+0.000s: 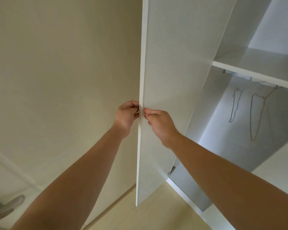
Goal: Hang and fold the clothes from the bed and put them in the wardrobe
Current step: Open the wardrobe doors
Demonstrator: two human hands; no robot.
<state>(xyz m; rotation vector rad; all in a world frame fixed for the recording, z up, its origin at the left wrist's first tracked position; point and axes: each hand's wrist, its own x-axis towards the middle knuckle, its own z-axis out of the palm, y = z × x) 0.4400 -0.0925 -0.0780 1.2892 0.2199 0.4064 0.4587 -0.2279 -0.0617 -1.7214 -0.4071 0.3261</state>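
White wardrobe door (pixel 170 80) (ajar) | left hand (pixel 125 116) grips its edge; right hand (pixel 158 123) pinches it

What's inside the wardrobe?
A white shelf, and under it a rail with bare wire hangers. No clothes show. The open door and the right arm hide the wardrobe's lower part.

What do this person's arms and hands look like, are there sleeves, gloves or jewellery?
Both are bare. The left forearm and right forearm show no sleeve anywhere in view, and neither wrist carries a watch or band. The left hand and right hand wear no gloves, and no ring shows on the fingers that can be seen.
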